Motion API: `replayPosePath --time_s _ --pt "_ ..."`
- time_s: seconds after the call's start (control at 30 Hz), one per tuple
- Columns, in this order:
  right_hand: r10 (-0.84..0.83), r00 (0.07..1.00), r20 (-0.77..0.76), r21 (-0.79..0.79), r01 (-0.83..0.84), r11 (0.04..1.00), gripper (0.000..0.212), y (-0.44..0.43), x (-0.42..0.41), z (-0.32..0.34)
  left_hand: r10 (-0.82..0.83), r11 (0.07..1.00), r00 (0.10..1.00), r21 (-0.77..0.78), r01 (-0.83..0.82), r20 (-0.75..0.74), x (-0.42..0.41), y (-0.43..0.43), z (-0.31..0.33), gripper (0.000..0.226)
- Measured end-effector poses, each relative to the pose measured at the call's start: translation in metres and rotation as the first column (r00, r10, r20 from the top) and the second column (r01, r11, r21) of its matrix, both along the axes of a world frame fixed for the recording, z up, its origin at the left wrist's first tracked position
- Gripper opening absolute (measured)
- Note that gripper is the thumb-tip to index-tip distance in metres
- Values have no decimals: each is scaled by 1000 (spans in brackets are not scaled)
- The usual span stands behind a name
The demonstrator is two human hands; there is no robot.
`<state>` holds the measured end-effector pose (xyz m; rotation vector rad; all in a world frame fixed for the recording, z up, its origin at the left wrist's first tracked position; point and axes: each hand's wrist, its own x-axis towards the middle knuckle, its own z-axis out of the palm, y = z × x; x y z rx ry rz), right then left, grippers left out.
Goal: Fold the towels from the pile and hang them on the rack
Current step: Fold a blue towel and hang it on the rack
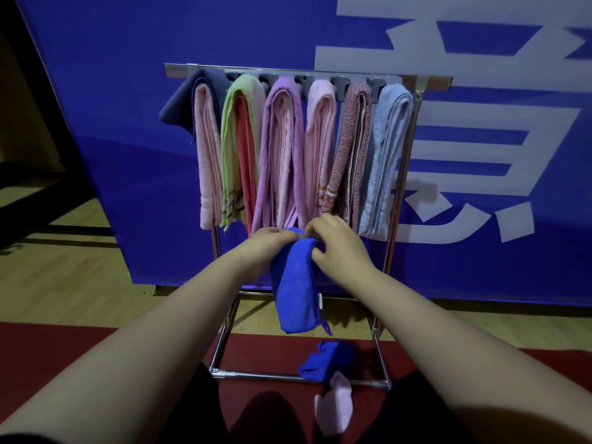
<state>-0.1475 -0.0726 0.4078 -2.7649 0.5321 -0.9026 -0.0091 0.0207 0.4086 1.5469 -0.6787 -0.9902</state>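
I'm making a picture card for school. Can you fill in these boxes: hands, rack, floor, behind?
hands: left hand and right hand both grip the top of a folded blue towel, which hangs down in front of the rack
rack: metal rack with six towel bundles draped over its top
floor: crumpled blue cloth and pink cloth near the rack's base
behind: blue banner with white shapes

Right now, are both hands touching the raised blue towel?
Touching. The head view shows the left hand and right hand gripping the top of the blue towel.
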Motion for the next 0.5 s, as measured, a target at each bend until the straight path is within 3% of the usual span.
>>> replayPosePath --time_s 0.1,0.27,0.4,0.5 --pt "-67 998 -10 19 67 998 14 0 0 0 91 995 941 5 -97 325 -2 -5 -1 23" --pt "-130 991 -21 144 132 981 15 -3 -4 1 -9 992 897 -110 64 442 -9 0 7 24" --pt "-173 985 -8 227 170 959 18 -4 -3 7 -216 974 682 102 204 699 -15 0 8 38" --pt "-186 982 -2 291 179 940 17 -1 0 11 -183 983 538 142 117 823 -22 -6 1 47"
